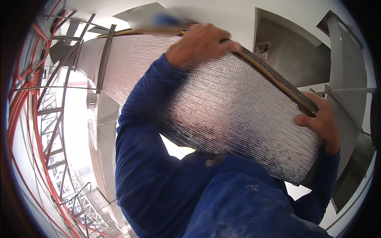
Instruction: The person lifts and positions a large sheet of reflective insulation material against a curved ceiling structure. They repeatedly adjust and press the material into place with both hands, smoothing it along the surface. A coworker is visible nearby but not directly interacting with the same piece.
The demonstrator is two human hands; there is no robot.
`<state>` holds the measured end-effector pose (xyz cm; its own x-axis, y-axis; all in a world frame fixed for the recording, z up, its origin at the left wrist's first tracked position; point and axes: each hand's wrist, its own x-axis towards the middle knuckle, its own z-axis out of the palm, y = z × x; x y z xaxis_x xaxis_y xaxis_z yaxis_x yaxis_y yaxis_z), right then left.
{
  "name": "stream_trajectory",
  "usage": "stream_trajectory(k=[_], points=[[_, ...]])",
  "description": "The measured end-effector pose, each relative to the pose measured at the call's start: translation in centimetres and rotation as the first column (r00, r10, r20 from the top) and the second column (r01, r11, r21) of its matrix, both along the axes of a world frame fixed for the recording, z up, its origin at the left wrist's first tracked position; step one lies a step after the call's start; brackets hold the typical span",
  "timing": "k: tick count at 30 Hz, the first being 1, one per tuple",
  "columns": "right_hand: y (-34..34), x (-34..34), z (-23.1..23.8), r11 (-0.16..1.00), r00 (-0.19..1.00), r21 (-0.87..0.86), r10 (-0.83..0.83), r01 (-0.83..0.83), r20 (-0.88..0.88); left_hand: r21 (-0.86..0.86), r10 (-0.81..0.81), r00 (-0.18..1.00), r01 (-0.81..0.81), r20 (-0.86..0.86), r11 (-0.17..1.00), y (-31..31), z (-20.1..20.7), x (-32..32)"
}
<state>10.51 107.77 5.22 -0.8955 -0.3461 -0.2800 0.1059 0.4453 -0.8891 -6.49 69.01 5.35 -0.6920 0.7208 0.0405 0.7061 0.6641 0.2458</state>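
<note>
Right grip (pixel 320 119) pinching the foil-faced panel (pixel 238 99), left grip (pixel 204 45) I can't tell; metal strut (pixel 106 59) crosses the foil, blue object (pixel 164 19) blurred!

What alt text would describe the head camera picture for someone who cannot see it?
A person in blue long-sleeved clothing grips a long, silver, ribbed-foil-covered panel with the right hand, thumb on the foil. The left hand is at the panel's upper edge, its grip unclear. Thin red cables run along the picture's left side.

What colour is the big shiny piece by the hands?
The large foil-covered piece is silver with fine lines, clearest in the head view.
</note>
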Motion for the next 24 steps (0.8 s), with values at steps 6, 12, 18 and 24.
stream_trajectory(k=[6,12,18,24], points=[[-0.2,0.0,0.5,0.999,1.0,0.034,0.013,-0.013,-0.012,0.213,0.225,0.971,-0.204,-0.08,0.956,-8.2,-0.5,-1.8],[-0.4,0.2,0.8,0.999,1.0,0.037,-0.013,0.012,0.026,0.23,0.232,0.969,-0.209,-0.079,0.95,-8.8,-1.2,-2.0],[-0.4,0.3,0.3,1.0,1.0,-0.006,-0.022,0.022,-0.002,0.231,0.249,0.962,-0.22,-0.108,0.948,-8.6,-1.3,-2.0],[-0.1,0.2,0.4,1.0,1.0,0.027,0.009,-0.008,-0.011,0.203,0.24,0.962,-0.211,-0.132,0.956,-8.9,-1.4,-2.2]])
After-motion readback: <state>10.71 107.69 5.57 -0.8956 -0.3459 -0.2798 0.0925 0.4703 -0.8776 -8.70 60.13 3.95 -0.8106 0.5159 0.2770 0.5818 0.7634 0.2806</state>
